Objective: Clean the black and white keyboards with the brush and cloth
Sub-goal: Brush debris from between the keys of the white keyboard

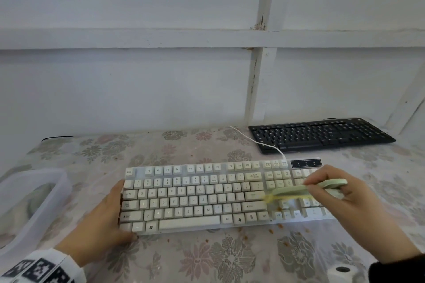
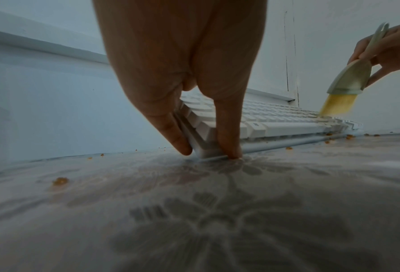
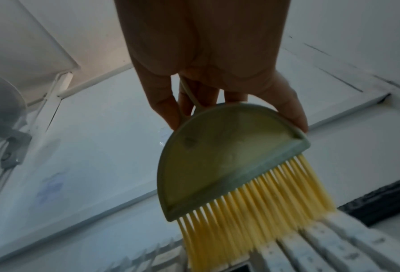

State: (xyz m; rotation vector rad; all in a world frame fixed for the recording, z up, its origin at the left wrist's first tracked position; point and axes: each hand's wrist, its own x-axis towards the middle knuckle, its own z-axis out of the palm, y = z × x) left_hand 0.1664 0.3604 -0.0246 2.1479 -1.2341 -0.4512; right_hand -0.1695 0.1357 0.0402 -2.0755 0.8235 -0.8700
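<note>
The desk (image 1: 207,257), under a glossy floral cover, carries the white keyboard (image 1: 184,200), the landmark here: a long slab of rounded cream keys. Behind its right end lies the flat, matte black keyboard (image 1: 322,135), seemingly untouched. Left of the white keyboard sits a translucent plastic tub (image 1: 57,190); no cloth is clearly visible. The left hand (image 1: 103,220) braces its left edge with straight fingers. Over its right end the right hand (image 1: 340,200) pinches the brush (image 1: 299,190), a pale-green half-moon with stiff yellow bristles on the keys. Brown crumbs (image 1: 271,231) dot the cover along its front edge, so brushing is partway; wiping and the black keyboard likely remain.
</note>
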